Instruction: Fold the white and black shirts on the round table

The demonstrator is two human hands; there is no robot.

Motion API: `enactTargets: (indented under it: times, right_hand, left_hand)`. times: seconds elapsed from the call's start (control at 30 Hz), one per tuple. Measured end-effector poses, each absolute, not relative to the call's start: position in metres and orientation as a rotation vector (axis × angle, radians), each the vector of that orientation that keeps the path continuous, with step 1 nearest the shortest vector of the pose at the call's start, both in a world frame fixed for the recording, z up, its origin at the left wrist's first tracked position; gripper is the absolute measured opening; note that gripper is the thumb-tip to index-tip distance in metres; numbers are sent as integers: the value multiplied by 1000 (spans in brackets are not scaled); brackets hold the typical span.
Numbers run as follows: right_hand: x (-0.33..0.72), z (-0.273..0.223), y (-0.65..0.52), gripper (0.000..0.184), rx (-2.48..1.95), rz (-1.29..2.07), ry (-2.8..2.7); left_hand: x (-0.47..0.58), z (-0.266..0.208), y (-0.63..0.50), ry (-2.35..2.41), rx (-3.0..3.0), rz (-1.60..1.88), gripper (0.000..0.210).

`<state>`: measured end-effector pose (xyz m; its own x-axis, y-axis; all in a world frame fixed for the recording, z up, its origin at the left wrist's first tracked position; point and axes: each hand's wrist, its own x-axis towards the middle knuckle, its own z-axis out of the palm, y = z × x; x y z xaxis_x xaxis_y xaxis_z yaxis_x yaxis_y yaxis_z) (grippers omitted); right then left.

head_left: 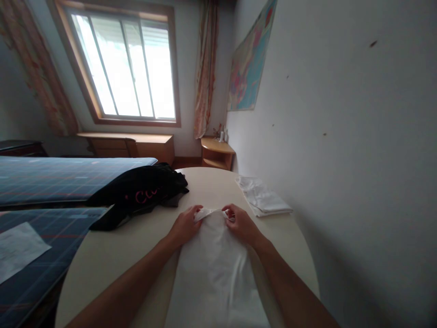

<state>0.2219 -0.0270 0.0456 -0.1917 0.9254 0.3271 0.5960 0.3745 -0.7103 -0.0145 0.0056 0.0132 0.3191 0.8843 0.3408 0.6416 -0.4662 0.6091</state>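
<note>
A white piece of cloth, seemingly a garment [215, 269], stretches lengthwise along the table from its middle to the bottom of the view. My left hand [187, 224] pinches the far left corner of it. At the far right corner, my right hand [241, 224] has its fingers closed on the same cloth. The far edge between both hands is slightly raised and creased. Soft wrinkles run down the right side of the cloth. Its near end lies outside the view.
The cream oval table [205, 184] bears a black garment with pink lettering [143, 191] at left and folded white cloth [266, 196] at right, near the wall. Beds with plaid mattresses [68, 180] stand left; a paper-like white sheet [22, 248] lies on one. A corner shelf [218, 146] stands behind.
</note>
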Motion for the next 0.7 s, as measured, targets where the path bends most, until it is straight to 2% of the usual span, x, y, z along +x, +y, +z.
enactTargets:
  times: [0.13,0.3,0.5,0.7]
  right_hand:
    - [227,51,-30,34,-1149,660,-1867]
    - [232,62,-39,36,-969,804,-1780]
    - [222,71,-49,28,-778,1046,-1664]
    - [218,79,-55,27,-748,1144,-1686]
  left_hand:
    - [-13,20,4,1338,2280,904,43]
    - [-14,39,-10,1150,2345,1052,47]
    - [-14,53,-28,1080,2318,898,55]
    - [-9,55,-32,945,2390,864,45]
